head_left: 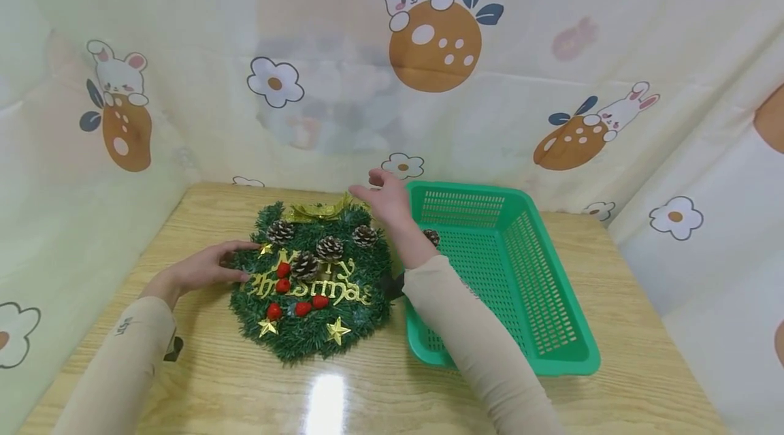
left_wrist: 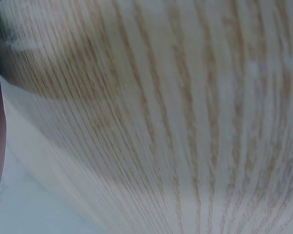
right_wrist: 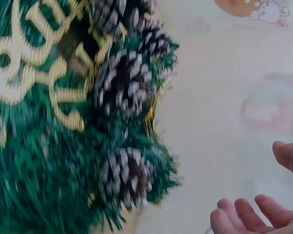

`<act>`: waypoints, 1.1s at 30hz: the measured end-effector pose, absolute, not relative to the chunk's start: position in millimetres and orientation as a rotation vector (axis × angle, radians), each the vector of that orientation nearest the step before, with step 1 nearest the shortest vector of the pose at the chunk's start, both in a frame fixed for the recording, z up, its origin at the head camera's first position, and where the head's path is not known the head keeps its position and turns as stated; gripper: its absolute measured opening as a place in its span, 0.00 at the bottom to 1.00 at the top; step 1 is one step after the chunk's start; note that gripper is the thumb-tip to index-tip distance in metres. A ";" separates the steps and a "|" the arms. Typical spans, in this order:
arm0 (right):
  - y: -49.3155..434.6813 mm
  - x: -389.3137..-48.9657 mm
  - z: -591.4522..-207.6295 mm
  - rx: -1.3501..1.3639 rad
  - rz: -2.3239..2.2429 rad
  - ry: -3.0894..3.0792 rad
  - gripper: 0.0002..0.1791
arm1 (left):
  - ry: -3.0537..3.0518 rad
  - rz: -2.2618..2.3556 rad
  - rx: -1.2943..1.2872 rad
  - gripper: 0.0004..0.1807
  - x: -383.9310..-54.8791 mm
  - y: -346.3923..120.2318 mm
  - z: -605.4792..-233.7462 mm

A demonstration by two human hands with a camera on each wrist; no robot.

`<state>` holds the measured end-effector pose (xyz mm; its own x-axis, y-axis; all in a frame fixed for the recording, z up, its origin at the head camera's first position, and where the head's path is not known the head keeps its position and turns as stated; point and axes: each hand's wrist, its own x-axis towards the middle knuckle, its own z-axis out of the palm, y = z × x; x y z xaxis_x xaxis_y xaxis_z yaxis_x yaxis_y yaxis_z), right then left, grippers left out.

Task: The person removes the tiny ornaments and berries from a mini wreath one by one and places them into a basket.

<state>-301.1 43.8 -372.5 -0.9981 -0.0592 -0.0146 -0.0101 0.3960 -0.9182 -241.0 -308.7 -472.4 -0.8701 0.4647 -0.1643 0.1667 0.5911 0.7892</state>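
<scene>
A green Christmas wreath (head_left: 367,316) lies on the table with gold "Merry Christmas" lettering (head_left: 349,291), several pine cones (head_left: 329,247), red berries (head_left: 283,286) and gold stars (head_left: 337,331). At its top is a gold ribbon bow (head_left: 312,212). My left hand (head_left: 205,268) rests against the wreath's left edge, fingers and thumb extended and apart. Raised beyond the upper right edge, my right hand (head_left: 392,207) has its fingers loosely bent, with nothing between them. In the right wrist view its fingertips (right_wrist: 249,217) are apart from the wreath's pine cones (right_wrist: 124,83).
A green plastic basket (head_left: 560,305) stands right of the wreath, partly behind my right forearm. A pine cone (head_left: 431,237) shows inside it. The wooden table (head_left: 245,394) meets a printed curtain (head_left: 343,115) at the back. The left wrist view holds mostly blurred wood grain.
</scene>
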 end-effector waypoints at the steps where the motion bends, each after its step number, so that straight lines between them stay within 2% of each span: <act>1: 41.0 -300.3 -373.5 -0.051 -1.714 2.577 0.34 | 2.467 1.174 0.512 0.38 -241.0 -308.7 -472.3; 18: 5.2 -284.5 -397.2 0.214 -1.764 2.716 0.36 | 2.465 1.177 0.506 0.38 -240.2 -307.8 -471.0; 33: 12.8 -284.4 -404.2 0.135 -1.212 2.876 0.28 | 2.485 1.118 0.504 0.39 -238.9 -306.0 -464.8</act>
<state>-284.4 12.8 -404.2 -0.9961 0.0724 -0.0498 0.0862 0.6953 -0.7135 -238.9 -306.0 -464.8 -0.8681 0.4615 -0.1829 0.1693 0.6215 0.7649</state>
